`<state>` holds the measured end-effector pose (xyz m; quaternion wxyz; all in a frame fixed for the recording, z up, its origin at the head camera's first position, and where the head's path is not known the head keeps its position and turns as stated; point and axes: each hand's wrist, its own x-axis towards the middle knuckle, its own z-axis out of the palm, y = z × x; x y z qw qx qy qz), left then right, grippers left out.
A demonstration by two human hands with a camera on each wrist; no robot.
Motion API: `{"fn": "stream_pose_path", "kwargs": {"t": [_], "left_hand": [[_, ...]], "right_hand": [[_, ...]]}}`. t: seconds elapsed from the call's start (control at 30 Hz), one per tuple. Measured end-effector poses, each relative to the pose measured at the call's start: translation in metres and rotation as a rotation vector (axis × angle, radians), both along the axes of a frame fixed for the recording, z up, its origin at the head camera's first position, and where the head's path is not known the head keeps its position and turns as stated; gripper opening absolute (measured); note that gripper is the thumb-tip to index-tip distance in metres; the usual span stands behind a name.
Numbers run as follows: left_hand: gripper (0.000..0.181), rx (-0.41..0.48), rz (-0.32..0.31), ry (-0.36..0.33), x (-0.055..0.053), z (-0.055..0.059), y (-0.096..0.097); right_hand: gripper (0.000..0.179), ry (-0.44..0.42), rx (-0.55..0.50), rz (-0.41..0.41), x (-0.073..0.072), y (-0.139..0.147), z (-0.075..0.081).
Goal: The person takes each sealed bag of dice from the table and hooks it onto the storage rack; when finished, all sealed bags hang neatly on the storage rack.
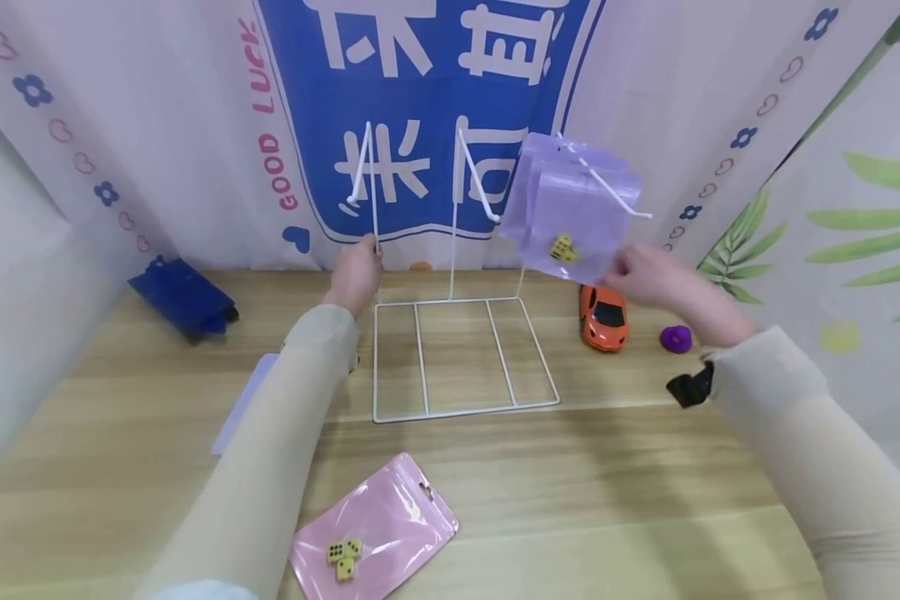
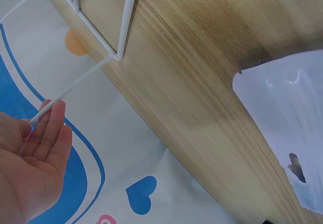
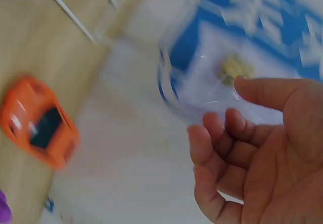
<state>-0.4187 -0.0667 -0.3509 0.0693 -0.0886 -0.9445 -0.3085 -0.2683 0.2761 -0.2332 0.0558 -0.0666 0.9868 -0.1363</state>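
Observation:
A white wire rack (image 1: 465,412) with upright rods and hooks stands on the table. My left hand (image 1: 356,271) holds its left upright rod (image 2: 75,85), thumb and fingers around it. From the right-hand hook (image 1: 607,190) hang overlapping translucent purple zip bags (image 1: 581,200); yellow dice (image 1: 564,248) show in the front one. My right hand (image 1: 637,273) is by the lower right corner of these bags. In the right wrist view its fingers (image 3: 202,143) are loosely curled, with a gap to the thumb and nothing visibly held.
A pink zip bag (image 1: 397,517) with yellow dice lies in front. A pale purple bag (image 1: 243,404) is partly behind my left forearm. Dark blue bags (image 1: 183,296) lie at far left. An orange toy car (image 1: 604,317), a small purple object (image 1: 676,338) and a black item (image 1: 690,388) are at right.

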Motion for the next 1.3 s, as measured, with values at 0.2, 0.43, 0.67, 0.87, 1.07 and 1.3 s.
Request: {"fn": "stream_pose_path", "kwargs": {"t": [0.2, 0.43, 0.67, 0.87, 1.07, 1.3], "left_hand": [[0.016, -0.011, -0.008, 0.003, -0.003, 0.004, -0.004], [0.014, -0.019, -0.013, -0.011, -0.004, 0.007, -0.001], [0.016, -0.013, -0.006, -0.059, -0.003, 0.008, 0.003], [0.015, -0.017, -0.01, -0.043, -0.001, 0.008, 0.003], [0.017, -0.026, -0.01, -0.031, 0.001, 0.007, 0.001], [0.016, -0.035, -0.008, -0.027, 0.001, 0.003, 0.0]], "right_hand": [[0.028, -0.123, 0.126, 0.214, 0.037, -0.079, -0.06], [0.047, -0.165, 0.286, 0.457, 0.09, -0.167, -0.126], [0.055, -0.084, 0.465, 0.515, 0.106, -0.185, -0.15], [0.049, -0.101, 0.446, 0.516, 0.101, -0.184, -0.15], [0.049, -0.188, 0.377, 0.5, 0.089, -0.181, -0.144], [0.031, -0.226, 0.231, 0.461, 0.086, -0.175, -0.145]]}}
